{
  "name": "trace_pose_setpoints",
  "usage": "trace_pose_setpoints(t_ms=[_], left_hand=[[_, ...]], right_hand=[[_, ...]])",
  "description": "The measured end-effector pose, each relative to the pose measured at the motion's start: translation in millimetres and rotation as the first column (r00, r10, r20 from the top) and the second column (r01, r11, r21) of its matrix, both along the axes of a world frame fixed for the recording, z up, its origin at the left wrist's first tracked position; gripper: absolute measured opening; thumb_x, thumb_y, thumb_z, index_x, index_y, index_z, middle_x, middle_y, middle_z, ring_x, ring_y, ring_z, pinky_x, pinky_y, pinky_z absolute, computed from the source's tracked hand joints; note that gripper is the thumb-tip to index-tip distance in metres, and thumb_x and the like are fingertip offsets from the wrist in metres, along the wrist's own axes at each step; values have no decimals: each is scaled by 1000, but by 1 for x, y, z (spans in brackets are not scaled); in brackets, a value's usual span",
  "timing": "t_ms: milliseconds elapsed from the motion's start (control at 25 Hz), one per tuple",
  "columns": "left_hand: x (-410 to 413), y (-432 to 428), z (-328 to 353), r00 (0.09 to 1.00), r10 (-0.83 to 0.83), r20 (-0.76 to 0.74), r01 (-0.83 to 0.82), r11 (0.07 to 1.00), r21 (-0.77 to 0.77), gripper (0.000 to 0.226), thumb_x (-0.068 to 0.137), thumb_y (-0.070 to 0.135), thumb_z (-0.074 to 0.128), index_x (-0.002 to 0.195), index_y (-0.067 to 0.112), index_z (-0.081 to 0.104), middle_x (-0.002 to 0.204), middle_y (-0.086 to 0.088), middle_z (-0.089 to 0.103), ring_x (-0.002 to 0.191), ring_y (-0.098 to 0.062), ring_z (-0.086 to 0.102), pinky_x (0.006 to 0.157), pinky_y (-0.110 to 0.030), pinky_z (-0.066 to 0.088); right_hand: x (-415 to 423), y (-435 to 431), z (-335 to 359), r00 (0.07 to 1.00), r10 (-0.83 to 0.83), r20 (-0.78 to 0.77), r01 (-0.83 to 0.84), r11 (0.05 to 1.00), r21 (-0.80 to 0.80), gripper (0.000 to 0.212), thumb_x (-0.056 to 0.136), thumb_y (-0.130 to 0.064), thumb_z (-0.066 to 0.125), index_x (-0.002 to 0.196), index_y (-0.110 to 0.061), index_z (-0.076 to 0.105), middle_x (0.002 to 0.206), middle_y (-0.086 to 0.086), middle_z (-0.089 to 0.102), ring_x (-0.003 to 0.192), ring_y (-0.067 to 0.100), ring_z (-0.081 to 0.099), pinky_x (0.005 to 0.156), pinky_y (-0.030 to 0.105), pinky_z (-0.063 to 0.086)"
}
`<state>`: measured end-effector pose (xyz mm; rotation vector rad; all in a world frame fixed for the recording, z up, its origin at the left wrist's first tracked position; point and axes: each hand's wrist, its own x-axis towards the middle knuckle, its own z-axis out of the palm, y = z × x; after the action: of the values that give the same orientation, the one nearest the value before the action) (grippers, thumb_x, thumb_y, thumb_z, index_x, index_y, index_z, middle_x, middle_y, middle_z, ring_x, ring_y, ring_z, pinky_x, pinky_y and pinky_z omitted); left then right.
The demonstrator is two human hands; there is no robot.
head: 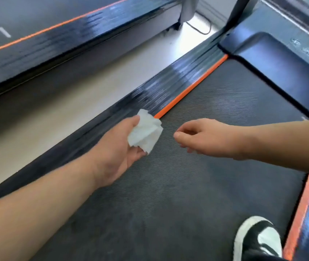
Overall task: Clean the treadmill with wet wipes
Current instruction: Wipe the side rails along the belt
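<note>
A crumpled white wet wipe (145, 131) sits in my left hand (119, 146), which grips it just above the treadmill belt (197, 166), close to the orange strip (191, 87) of the left side rail (161, 91). My right hand (204, 137) hovers over the belt a short way to the right of the wipe, fingers loosely curled and holding nothing. The two hands are apart. The view is motion-blurred.
A second treadmill (59, 34) lies parallel on the left across a strip of pale floor (55, 117). The black motor cover (281, 59) and an upright post (238, 12) stand ahead. My black-and-white shoe (257, 240) is on the belt near the right rail (308, 213).
</note>
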<state>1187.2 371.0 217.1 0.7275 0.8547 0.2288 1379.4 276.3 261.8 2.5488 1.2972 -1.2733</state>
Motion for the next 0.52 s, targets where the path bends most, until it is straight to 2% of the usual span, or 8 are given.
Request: trace_pose_setpoints(t_ms=[80, 120, 200, 320, 440, 520], left_hand=[[25, -2, 15, 998, -43, 54, 45, 998, -41, 46, 107, 36, 38, 137, 7, 57, 128, -14, 70, 119, -29, 66, 108, -49, 48], [39, -2, 21, 993, -85, 78, 89, 995, -55, 49, 107, 37, 36, 137, 5, 57, 128, -16, 69, 120, -32, 66, 108, -49, 47], [68, -4, 35, 981, -165, 103, 174, 981, -85, 53, 106, 40, 33, 134, 4, 59, 129, -19, 68, 119, -32, 65, 110, -50, 45], [125, -5, 44, 946, -311, 97, 321, 939, -122, 56, 104, 45, 34, 132, 6, 61, 131, -19, 66, 113, -32, 65, 108, -50, 45], [187, -12, 38, 900, -435, 19, 434, 892, -124, 60, 103, 47, 35, 134, 3, 61, 133, -20, 65, 117, -35, 65, 107, -51, 46], [231, -23, 29, 849, -528, -33, 516, 840, -166, 65, 103, 51, 34, 134, 2, 62, 133, -21, 65, 124, -37, 61, 111, -52, 43]], right_hand=[[24, -18, 5, 967, -164, -196, 171, 985, 22, 48, 86, -68, 63, 116, -31, 65, 109, -10, 73, 94, 10, 74, 90, 39, 60], [36, -23, 8, 924, -228, -308, 238, 971, -3, 62, 79, -71, 69, 124, -29, 63, 116, -10, 71, 96, 8, 74, 90, 36, 61], [58, -32, 7, 765, -326, -556, 334, 938, -90, 78, 71, -67, 74, 135, -25, 60, 128, -10, 69, 107, 10, 72, 95, 36, 59], [91, -48, -12, 477, -320, -819, 451, 888, -85, 57, 84, -51, 71, 136, -28, 62, 131, -9, 70, 123, 15, 65, 108, 45, 49], [127, -66, -41, 287, -284, -915, 590, 805, -65, 46, 95, -29, 68, 140, -22, 60, 138, 2, 66, 131, 23, 60, 115, 53, 40], [159, -82, -54, 136, -230, -964, 651, 754, -89, 45, 97, -15, 64, 142, -14, 58, 142, 11, 62, 135, 28, 56, 118, 53, 38]])
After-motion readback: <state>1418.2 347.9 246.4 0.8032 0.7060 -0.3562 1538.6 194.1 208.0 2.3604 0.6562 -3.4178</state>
